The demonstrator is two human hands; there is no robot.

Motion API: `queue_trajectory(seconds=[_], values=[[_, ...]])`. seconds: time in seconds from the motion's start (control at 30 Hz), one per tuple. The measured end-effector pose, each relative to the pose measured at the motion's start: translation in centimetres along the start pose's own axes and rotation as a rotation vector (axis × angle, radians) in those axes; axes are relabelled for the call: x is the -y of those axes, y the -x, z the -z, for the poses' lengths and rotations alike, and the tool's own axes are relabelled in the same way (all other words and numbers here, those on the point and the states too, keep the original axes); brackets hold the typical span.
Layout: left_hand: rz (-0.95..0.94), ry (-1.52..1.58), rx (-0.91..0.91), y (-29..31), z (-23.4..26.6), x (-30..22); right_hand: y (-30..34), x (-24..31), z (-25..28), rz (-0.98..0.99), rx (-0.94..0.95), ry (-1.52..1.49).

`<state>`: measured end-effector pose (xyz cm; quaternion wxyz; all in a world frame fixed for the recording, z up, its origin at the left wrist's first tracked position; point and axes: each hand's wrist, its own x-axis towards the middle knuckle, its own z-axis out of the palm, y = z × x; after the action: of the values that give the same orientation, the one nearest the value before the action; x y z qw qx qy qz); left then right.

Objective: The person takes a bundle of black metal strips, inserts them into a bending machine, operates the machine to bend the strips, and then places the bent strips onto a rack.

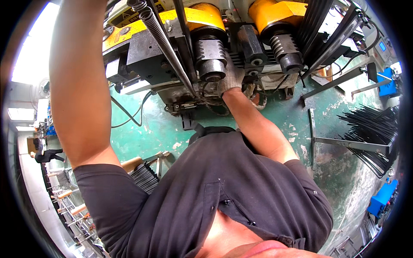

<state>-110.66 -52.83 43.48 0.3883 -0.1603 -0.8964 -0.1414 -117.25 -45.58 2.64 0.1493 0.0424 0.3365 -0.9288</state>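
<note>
My right hand (pixel 232 74), in a light knitted glove, reaches in between the machine's two yellow heads. It lies beside a notched black metal cylinder (pixel 211 56) under the left yellow head (pixel 206 17). A dark steel block (pixel 251 45) stands just right of the hand. Its fingers are hidden among the machine parts, so what they touch does not show. My left forearm (pixel 79 86) is raised along the left side and leaves the picture at the top; the left hand is out of sight. A coil spring (pixel 161 41) slants down left of the cylinder.
Under the right yellow head (pixel 277 15) sits a second notched cylinder (pixel 286 53). Black cables (pixel 137 116) loop over the green floor (pixel 133 142). At right, a bundle of black rods (pixel 370 133) rests on a metal stand (pixel 352 144). Another person (pixel 47 155) is far left.
</note>
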Motion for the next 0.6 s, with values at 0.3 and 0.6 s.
queue_trajectory(seconds=[0.3,0.6], values=[[0.080,0.155,0.049,1.0,1.0,0.7,1.8,0.6,-0.6,0.044,-0.137,-0.002],[0.087,0.174,0.074,1.9,1.9,1.1,1.8,0.3,0.4,0.004,-0.258,-0.201]])
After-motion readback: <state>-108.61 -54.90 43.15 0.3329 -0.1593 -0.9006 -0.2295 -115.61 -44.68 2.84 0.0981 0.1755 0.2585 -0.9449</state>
